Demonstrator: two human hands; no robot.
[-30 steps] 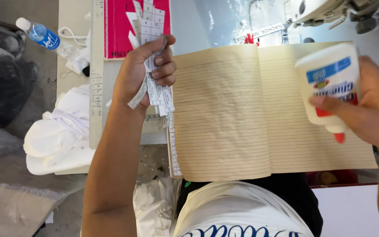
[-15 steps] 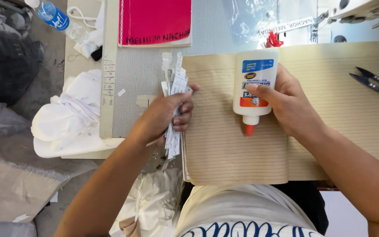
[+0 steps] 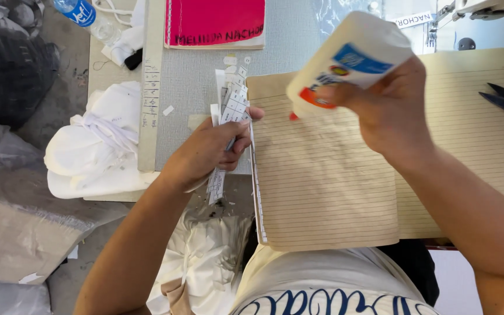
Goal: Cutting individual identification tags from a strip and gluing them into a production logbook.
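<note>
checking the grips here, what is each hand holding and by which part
Left hand pinches a bundle of paper strips near their middle. Right hand grips a white glue bottle around its body, nozzle tilted down.

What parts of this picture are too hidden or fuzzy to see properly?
- Head view: the glue bottle in the right hand is motion-blurred, so its tip is unclear.
- The paper strips are partly covered by the left hand.
- The water bottle and the pink book are cut off by the top edge.
- The lined notebook runs off the right edge, partly under the right arm.
</note>
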